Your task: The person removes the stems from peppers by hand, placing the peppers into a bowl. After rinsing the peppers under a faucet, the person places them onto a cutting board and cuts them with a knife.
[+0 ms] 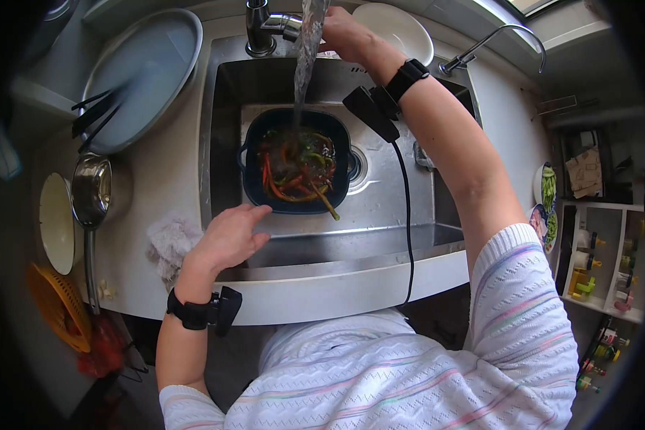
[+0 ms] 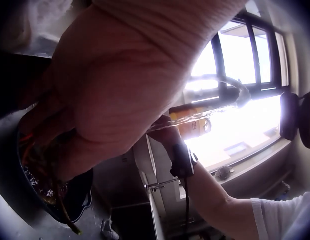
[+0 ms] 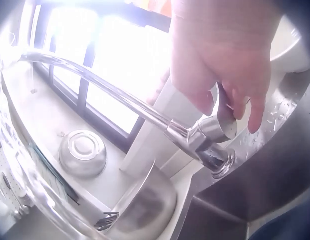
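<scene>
Water (image 1: 309,57) runs from the faucet (image 3: 185,137) into a dark blue square basin (image 1: 254,188) in the sink, which holds red and green peppers (image 1: 294,168) in water. At the faucet's lever (image 3: 224,107), the right hand (image 3: 225,65) has its thumb and fingers on either side, pinching it. Over the basin's near left rim, the left hand (image 1: 231,236) hangs with relaxed, spread fingers and grips nothing. One long pepper (image 1: 326,201) sticks out over the near rim. In the left wrist view the left hand (image 2: 115,85) covers part of the basin.
Left of the sink are a large oval pan (image 1: 147,79), a small saucepan (image 1: 92,190), a crumpled cloth (image 1: 172,244) and an orange basket (image 1: 57,304). A white plate (image 1: 401,32) lies behind the sink. A black cable (image 1: 408,236) hangs across the sink.
</scene>
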`<state>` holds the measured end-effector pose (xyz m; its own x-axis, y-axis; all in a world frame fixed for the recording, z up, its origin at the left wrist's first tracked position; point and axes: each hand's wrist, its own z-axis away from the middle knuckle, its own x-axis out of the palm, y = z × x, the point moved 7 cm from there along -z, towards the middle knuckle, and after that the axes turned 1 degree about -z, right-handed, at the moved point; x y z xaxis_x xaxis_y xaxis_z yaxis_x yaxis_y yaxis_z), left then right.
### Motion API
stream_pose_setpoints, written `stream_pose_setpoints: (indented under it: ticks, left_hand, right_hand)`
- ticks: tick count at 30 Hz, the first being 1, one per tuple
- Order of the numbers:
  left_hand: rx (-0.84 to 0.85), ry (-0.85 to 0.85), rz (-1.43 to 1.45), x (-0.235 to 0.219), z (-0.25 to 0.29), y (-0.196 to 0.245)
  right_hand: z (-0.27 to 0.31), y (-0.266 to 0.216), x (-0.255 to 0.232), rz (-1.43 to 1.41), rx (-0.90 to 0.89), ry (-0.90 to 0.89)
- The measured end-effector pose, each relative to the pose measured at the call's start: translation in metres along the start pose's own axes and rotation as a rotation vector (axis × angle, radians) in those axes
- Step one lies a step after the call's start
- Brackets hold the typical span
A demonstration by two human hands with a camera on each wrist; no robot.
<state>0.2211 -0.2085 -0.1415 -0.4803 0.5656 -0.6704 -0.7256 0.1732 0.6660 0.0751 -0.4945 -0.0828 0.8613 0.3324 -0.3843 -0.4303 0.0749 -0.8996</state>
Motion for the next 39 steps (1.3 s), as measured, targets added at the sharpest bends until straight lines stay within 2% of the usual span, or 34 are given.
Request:
stream_pose_setpoints:
  ticks: [4,8,10,11,13,14,16,17,18,19,20,21,24,25,26,27,29,31,33,34,35,36,39]
  left_hand:
    - [-0.057,-0.036,0.015,-0.001,-0.002,-0.004]
    - [-0.052,-0.033,0.013,-0.003,-0.006,-0.007]
    - [-0.023,0.041,0.009,-0.005,-0.010,-0.010]
    - [-0.019,0.037,0.006,-0.004,-0.014,-0.010]
    - [-0.148,0.022,0.014,-0.006,-0.021,-0.017]
    - [-0.136,0.009,0.006,-0.002,-0.026,-0.017]
    - [-0.209,0.136,-0.032,-0.003,-0.036,-0.031]
    - [-0.242,0.117,-0.061,-0.001,-0.043,-0.041]
    - [-0.242,0.175,-0.076,0.001,-0.051,-0.053]
    - [-0.277,0.173,-0.058,0.002,-0.060,-0.063]
    - [-0.256,0.209,-0.055,0.004,-0.067,-0.076]
    - [-0.336,0.172,-0.020,0.009,-0.076,-0.094]
    - [-0.431,0.283,-0.093,0.012,-0.083,-0.131]
    - [-0.485,0.269,-0.093,0.009,-0.082,-0.135]
    - [-0.524,0.255,-0.076,0.007,-0.082,-0.137]
    - [-0.508,0.327,-0.149,0.010,-0.085,-0.153]
    - [-0.485,0.308,-0.093,0.008,-0.084,-0.157]
    - [-0.626,0.258,0.078,-0.006,-0.071,-0.109]
    - [-0.436,0.296,0.014,0.017,-0.093,-0.171]
    - [-0.412,0.302,0.003,0.019,-0.094,-0.163]
    - [-0.478,0.290,0.064,0.024,-0.093,-0.157]
    - [-0.546,0.274,0.123,0.032,-0.093,-0.148]
    - [-0.578,0.158,0.189,0.040,-0.086,-0.075]
  right_hand:
    - [-0.004,-0.003,0.000,0.087,0.017,-0.052]
    - [-0.007,-0.009,0.000,0.117,-0.057,-0.076]
    - [-0.007,-0.019,0.003,0.135,-0.073,-0.098]
    - [-0.012,-0.024,0.004,0.279,-0.044,-0.078]
    - [-0.026,-0.027,0.015,0.497,-0.038,-0.068]
    - [-0.022,-0.018,0.006,0.491,-0.026,-0.053]
    - [0.027,-0.042,0.007,0.425,-0.131,-0.173]
    - [0.008,-0.024,0.011,0.390,-0.289,-0.211]
    - [0.009,-0.011,0.011,0.575,-0.185,-0.139]
    - [0.034,-0.017,0.015,0.600,-0.197,-0.192]
    - [0.057,-0.016,0.016,0.527,-0.259,-0.169]
    - [0.075,-0.008,0.018,0.457,-0.302,-0.183]
    - [0.177,-0.022,0.004,0.369,-0.238,-0.302]
    - [0.215,-0.024,-0.006,0.238,-0.132,-0.327]
    - [0.249,-0.025,-0.015,0.277,-0.160,-0.323]
    - [0.284,-0.022,-0.025,0.265,-0.114,-0.310]
    - [0.353,-0.013,-0.049,0.221,0.058,-0.246]
    - [0.417,0.010,-0.074,0.143,0.196,-0.125]
    - [0.480,0.033,-0.097,0.061,0.280,0.032]
    - [0.514,0.050,-0.106,-0.057,0.327,0.130]
    - [0.547,0.063,-0.116,-0.175,0.373,0.223]
    - [0.582,0.068,-0.125,-0.321,0.506,0.355]
    - [0.699,0.113,-0.156,-0.355,0.624,0.731]
